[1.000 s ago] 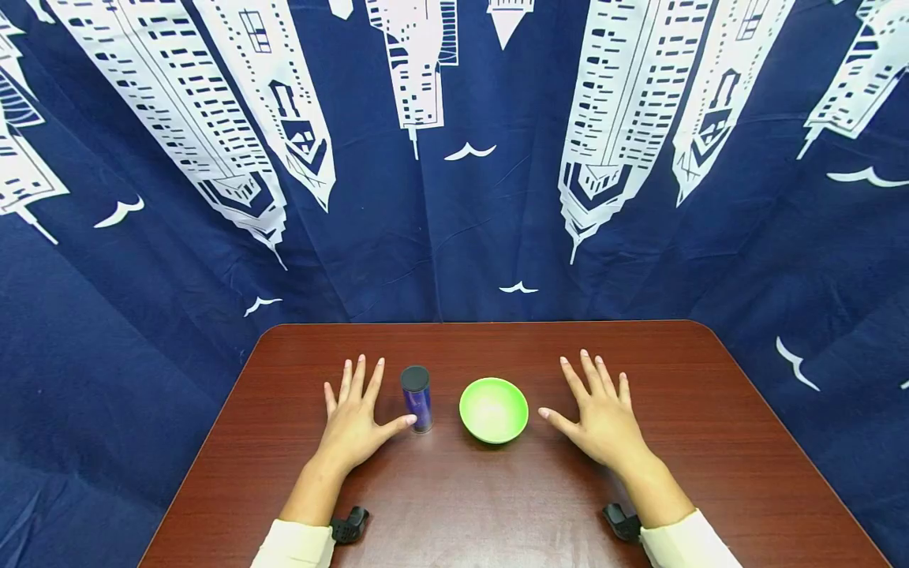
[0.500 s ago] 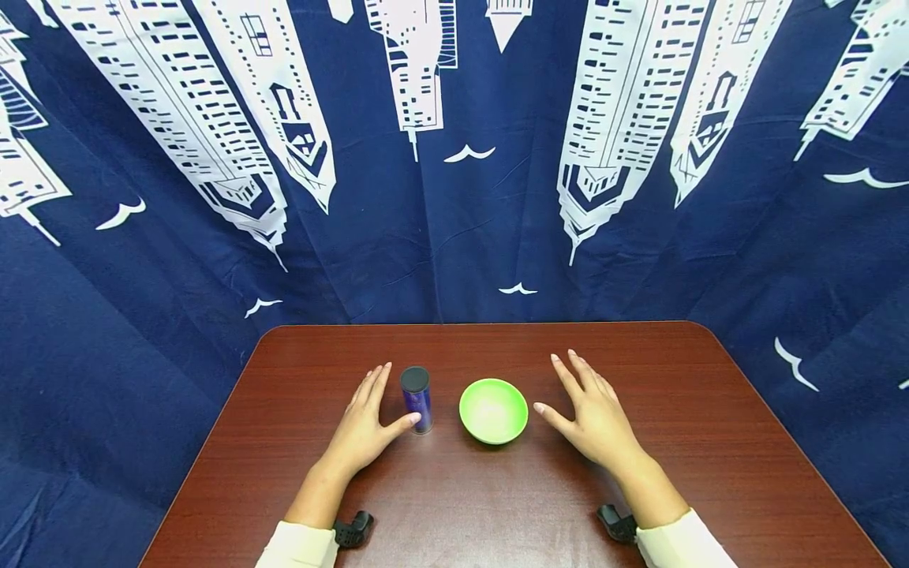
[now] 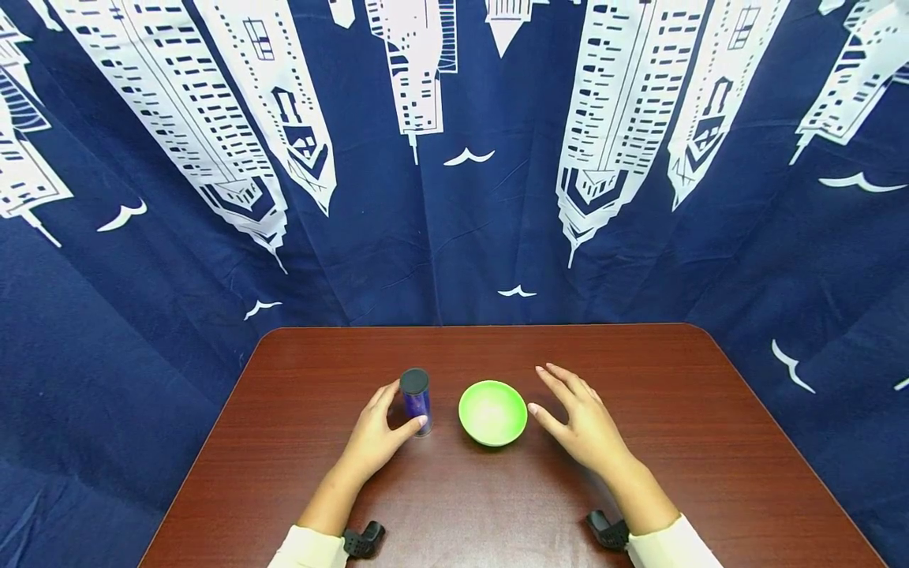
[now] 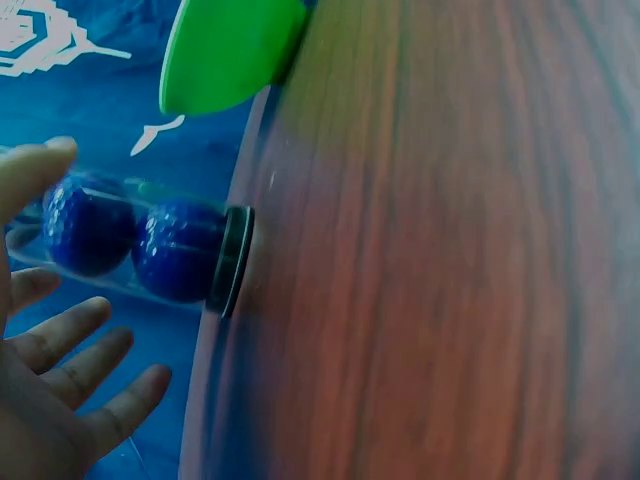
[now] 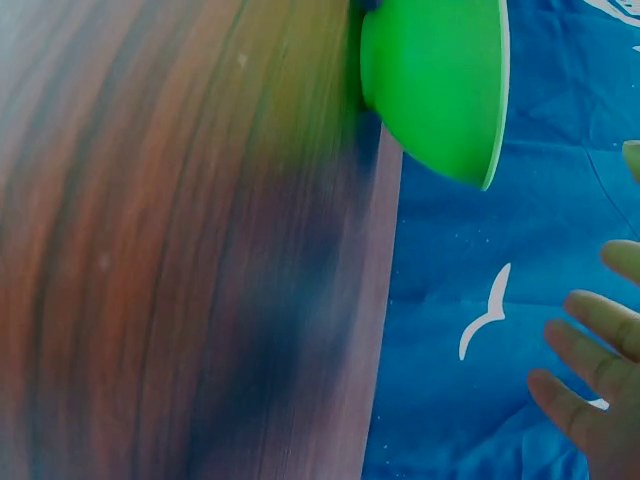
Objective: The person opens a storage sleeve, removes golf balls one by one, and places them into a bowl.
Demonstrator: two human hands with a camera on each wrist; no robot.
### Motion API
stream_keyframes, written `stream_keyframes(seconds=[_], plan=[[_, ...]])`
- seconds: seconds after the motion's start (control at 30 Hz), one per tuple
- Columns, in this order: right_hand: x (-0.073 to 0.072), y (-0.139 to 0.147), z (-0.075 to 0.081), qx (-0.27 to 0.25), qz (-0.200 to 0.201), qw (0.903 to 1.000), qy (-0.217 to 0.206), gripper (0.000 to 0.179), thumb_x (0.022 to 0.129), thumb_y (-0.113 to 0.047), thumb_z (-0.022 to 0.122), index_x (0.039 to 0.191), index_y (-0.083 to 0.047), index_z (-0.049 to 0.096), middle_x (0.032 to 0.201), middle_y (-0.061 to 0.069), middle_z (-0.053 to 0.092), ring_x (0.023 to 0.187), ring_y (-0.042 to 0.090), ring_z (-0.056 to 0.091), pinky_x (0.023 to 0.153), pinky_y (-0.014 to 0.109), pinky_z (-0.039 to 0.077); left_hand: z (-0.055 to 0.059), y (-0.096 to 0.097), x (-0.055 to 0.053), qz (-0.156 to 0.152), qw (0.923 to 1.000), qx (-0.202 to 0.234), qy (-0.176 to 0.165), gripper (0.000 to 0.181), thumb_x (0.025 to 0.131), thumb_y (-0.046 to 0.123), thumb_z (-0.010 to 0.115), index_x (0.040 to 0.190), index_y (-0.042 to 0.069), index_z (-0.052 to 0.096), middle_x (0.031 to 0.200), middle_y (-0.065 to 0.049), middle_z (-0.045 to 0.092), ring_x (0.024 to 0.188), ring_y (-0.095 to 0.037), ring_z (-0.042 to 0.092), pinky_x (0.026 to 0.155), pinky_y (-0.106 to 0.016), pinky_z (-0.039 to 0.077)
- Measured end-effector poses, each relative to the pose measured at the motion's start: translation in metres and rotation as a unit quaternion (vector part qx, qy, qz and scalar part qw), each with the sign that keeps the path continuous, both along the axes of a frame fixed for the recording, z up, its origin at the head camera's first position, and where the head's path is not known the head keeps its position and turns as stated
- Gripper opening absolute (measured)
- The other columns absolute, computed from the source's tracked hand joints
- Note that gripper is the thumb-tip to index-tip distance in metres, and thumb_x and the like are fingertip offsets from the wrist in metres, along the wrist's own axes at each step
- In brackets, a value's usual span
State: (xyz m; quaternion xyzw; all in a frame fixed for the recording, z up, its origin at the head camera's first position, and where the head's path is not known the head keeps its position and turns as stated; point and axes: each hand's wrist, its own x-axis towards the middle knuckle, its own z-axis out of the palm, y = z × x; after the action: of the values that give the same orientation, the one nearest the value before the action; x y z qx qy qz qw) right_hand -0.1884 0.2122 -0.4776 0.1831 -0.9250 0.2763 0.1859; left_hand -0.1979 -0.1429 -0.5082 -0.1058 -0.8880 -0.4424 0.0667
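A clear tube [image 3: 417, 404] with a dark cap stands upright on the table. In the left wrist view, two shiny blue balls [image 4: 180, 250] show inside it above a black base. My left hand [image 3: 372, 443] is around the tube's near left side, thumb in front of it and fingers spread, not closed on it. To the tube's right sits a bright green bowl [image 3: 493, 439], light inside. Just right of that bowl hovers my right hand [image 3: 591, 432], thumb near the rim and fingers extended, holding nothing.
The brown wood-grain table [image 3: 490, 513] has rounded far corners. Behind it hangs a dark blue cloth [image 3: 454, 237] printed with white buildings and birds. Each wrist wears a black camera mount, such as the left mount [image 3: 364, 540].
Both hands have moved inward, the left toward the tube and the right toward the bowl. Their spread fingers have drawn closer together. Tube and bowl stay in place.
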Motion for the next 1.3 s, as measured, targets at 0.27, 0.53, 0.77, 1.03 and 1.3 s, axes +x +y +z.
stream_keyframes(seconds=[0.27,0.53,0.77,1.03,1.3], plan=[[0.004,-0.01,-0.004,-0.035,0.041,0.9985,0.013,0.059,0.092,-0.028,0.075,0.147,-0.021,0.053,0.144,0.007,0.055,0.132,0.032,0.055,0.103,0.058,0.048,-0.005,0.01,0.002,0.001,0.9996,0.017,0.024,0.061,0.089,0.031,0.078,0.141,0.011,0.053,0.129,-0.012,0.066,0.119,-0.032,0.066,0.098,-0.049,0.055],[0.009,-0.016,-0.005,-0.05,0.05,0.9975,-0.007,0.058,0.093,-0.031,0.074,0.147,-0.025,0.053,0.143,0.0,0.055,0.132,0.028,0.056,0.104,0.056,0.049,-0.005,0.017,0.001,0.003,0.9995,0.022,0.02,0.055,0.092,0.028,0.075,0.14,0.011,0.053,0.126,-0.014,0.068,0.115,-0.03,0.067,0.094,-0.048,0.057],[0.011,-0.023,-0.001,-0.06,0.054,0.9967,-0.004,0.058,0.092,-0.029,0.075,0.146,-0.024,0.054,0.14,-0.001,0.058,0.13,0.025,0.058,0.105,0.052,0.05,0.0,0.023,0.004,0.009,0.9994,0.009,0.033,0.054,0.089,0.027,0.078,0.136,0.011,0.056,0.125,-0.011,0.068,0.113,-0.027,0.068,0.092,-0.044,0.058],[0.008,-0.032,0.001,-0.08,0.06,0.9949,0.01,0.059,0.089,-0.023,0.078,0.144,-0.023,0.057,0.133,0.001,0.063,0.125,0.021,0.06,0.103,0.049,0.051,0.01,0.03,0.007,0.009,0.9985,-0.009,0.053,0.057,0.087,0.032,0.081,0.138,0.019,0.058,0.125,-0.002,0.066,0.109,-0.021,0.067,0.091,-0.043,0.058],[0.008,-0.044,0.002,-0.1,0.082,0.9913,0.024,0.056,0.089,-0.022,0.079,0.141,-0.025,0.059,0.128,-0.005,0.064,0.12,0.015,0.062,0.102,0.036,0.051,0.013,0.038,0.01,-0.004,0.997,-0.023,0.074,0.055,0.086,0.031,0.081,0.137,0.021,0.06,0.123,-0.004,0.061,0.112,-0.025,0.065,0.095,-0.049,0.055]])
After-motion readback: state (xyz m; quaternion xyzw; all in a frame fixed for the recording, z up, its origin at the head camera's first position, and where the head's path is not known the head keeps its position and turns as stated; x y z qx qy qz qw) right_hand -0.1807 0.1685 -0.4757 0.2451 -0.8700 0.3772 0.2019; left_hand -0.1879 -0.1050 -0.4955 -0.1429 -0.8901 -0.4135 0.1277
